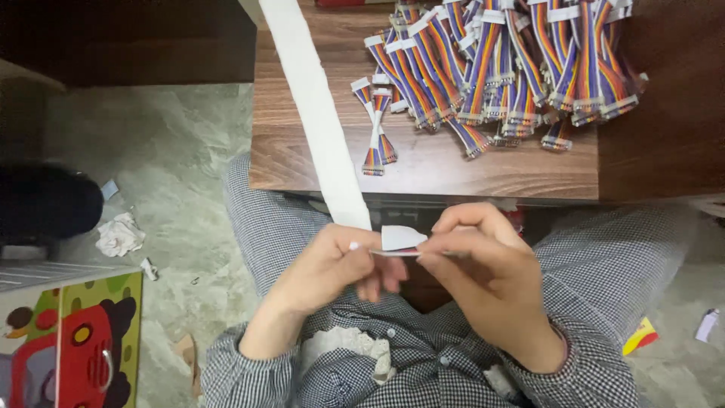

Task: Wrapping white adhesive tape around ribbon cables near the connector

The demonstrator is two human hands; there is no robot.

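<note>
Seated at a wooden table (453,162), a person pinches a white label (400,238) between the closed fingers of the left hand (336,264) and right hand (472,261) above the lap, the white backing strip (317,113) trailing up past bundled rainbow ribbon cables (498,64).

Soft, even indoor light falls from above, leaving the upper-left corner in deep shadow, with slight blur throughout and no glare.

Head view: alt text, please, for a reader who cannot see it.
Both hands, left hand and right hand, pinch a small white label at the end of a long white strip, above a checked lap. Rainbow ribbon cables heap on the wooden table.
</note>
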